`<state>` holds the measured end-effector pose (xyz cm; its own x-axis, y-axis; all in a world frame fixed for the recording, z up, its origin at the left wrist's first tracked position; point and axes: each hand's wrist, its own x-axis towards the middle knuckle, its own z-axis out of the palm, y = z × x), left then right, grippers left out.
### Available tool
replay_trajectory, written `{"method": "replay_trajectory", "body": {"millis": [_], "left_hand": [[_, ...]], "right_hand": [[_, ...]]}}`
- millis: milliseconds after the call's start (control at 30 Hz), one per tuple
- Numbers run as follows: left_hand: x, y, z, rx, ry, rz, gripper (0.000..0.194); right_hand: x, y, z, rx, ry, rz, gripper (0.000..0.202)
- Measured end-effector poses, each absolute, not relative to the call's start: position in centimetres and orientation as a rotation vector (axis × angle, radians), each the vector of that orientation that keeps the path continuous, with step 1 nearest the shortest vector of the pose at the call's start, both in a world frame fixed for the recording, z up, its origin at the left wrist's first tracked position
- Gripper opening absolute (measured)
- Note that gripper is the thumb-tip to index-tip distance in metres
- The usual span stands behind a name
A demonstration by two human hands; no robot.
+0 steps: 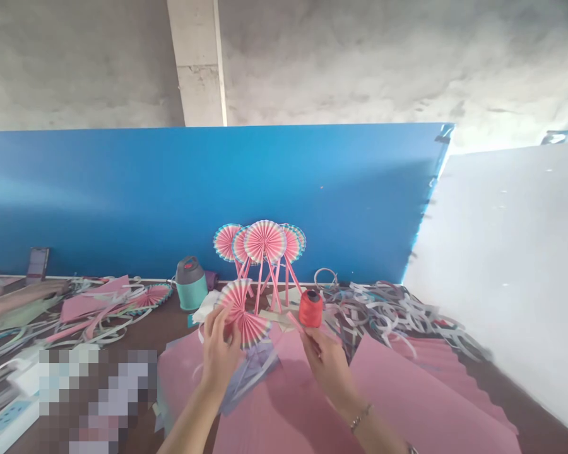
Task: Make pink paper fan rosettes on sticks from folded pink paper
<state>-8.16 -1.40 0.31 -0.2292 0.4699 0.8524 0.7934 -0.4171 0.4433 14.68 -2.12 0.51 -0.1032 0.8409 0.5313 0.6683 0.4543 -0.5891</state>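
Note:
My left hand (220,350) is closed on a pleated pink paper fan (254,329) with a pale striped rim, partly spread into two wings. In the fingers of my right hand (329,366) is a narrow pink paper strip (294,320), its tip pointing toward the fan. Just beyond those fingers a red thread spool (311,310) with a dark top stands upright. Several finished round paper fans (265,242) on pink handles stand behind, near the blue panel. Pink paper sheets (284,403) lie under both hands.
To the right are tangled pale paper strips (383,315) and pleated pink paper (447,359). A teal container with a grey lid (192,291) stands left of the fans. Another person's arm (19,297) reaches in at far left, near a power strip (9,419). A blue panel (170,189) closes the back.

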Motion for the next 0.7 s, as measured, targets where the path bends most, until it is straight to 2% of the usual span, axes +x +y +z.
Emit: {"method": "replay_trajectory", "body": {"millis": [133,333,533,700], "left_hand": [[-7.8,-2.6,1.2,-1.577,-1.197,-1.912,0.041],[-7.0,-3.4,1.6,-1.603,-1.091,-2.028,0.048],[-6.5,-3.2,1.0,-1.712,-1.168,-1.994,0.042],[-6.6,-2.2,0.5,-1.912,-1.511,-1.744,0.03]], "right_hand": [[14.6,-2.5,0.9,-1.198,-1.807,0.144,0.026],[14.3,-3.1,1.8,-1.114,-1.827,0.09,0.023],[14.3,-3.3,2.1,-1.103,-1.844,0.062,0.023],[14.5,-3.0,1.8,-1.197,-1.952,0.041,0.026]]}}
